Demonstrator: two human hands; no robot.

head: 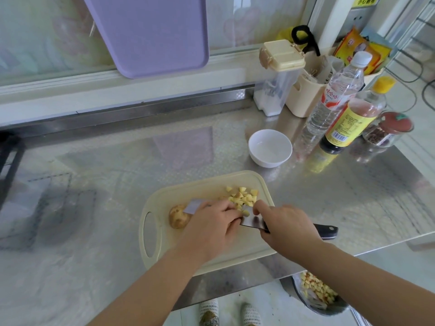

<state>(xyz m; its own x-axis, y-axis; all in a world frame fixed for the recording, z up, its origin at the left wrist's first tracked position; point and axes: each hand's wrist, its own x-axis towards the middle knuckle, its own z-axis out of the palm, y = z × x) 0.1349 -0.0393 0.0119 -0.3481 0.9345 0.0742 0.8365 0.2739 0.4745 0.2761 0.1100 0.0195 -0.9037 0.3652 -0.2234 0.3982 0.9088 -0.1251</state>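
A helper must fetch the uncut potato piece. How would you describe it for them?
On the steel counter lies a cream cutting board. Near its handle slot, left of the left hand, sits the potato piece. Unlike the diced yellow cubes, it is rounded and brown-skinned.

I note a white bowl on the steel surface. Just right of it: clear water bottle, yellow-capped sauce bottle, red-lidded jar. Cream caddy behind them. Purple board leans at the window, well apart

bright daylight | glare on steel counter | edges warped, soft
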